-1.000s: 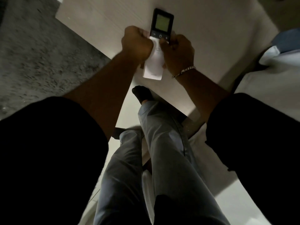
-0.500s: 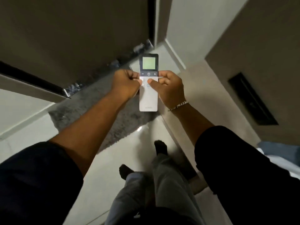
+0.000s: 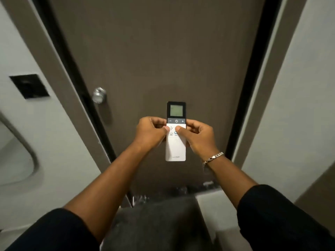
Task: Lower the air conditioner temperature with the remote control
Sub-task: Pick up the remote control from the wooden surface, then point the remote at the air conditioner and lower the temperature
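A slim white remote control [image 3: 175,149] with a dark top and a small lit screen is held upright in front of me by both hands. My left hand [image 3: 150,132] grips its left edge, thumb resting on the white button area. My right hand [image 3: 196,135], with a chain bracelet on the wrist, grips the right edge, thumb tip on the buttons just below the dark strip marked minus, power and plus. No air conditioner is in view.
A closed brown door [image 3: 163,60] with a round silver knob [image 3: 99,95] fills the view ahead. A dark switch plate [image 3: 30,86] sits on the white wall at left. A grey rug [image 3: 154,220] lies on the floor below.
My view has swung up from the floor and my legs to face the door. Both hands keep the remote raised in the same two-handed hold; the thumbs stay on the buttons.
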Demonstrator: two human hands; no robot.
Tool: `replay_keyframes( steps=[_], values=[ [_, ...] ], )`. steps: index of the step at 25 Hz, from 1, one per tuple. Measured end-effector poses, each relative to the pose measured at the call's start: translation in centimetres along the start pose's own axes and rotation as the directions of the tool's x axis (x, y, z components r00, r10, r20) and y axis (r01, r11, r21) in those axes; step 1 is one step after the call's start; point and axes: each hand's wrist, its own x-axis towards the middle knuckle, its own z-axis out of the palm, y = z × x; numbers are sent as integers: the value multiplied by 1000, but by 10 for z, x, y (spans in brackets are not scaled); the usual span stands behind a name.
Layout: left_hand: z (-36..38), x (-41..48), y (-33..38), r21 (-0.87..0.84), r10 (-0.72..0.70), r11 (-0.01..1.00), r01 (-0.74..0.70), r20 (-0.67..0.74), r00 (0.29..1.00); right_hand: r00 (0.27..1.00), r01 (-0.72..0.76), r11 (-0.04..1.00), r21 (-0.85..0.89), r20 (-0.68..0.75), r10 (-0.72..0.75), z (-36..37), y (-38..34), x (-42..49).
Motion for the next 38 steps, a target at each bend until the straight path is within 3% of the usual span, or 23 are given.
replay_keyframes(
  steps=[4,9,18,26,38],
  values=[
    [-56,-3,79,-32,157,986,-164,-151,976,975,208,978,-7,78,-206,33,-95,27],
    [-111,-16,172,-9,351,930,-367,-264,898,892,432,902,16,140,-429,53,-210,36],
    [-159,-47,288,78,537,832,-550,-368,759,768,632,775,9,131,-627,58,-348,18],
    [-176,-64,330,108,605,783,-612,-360,710,684,722,689,62,78,-725,58,-392,6],
    [-181,-75,331,82,639,755,-650,-309,704,682,716,690,107,101,-724,53,-398,8]
  ],
)
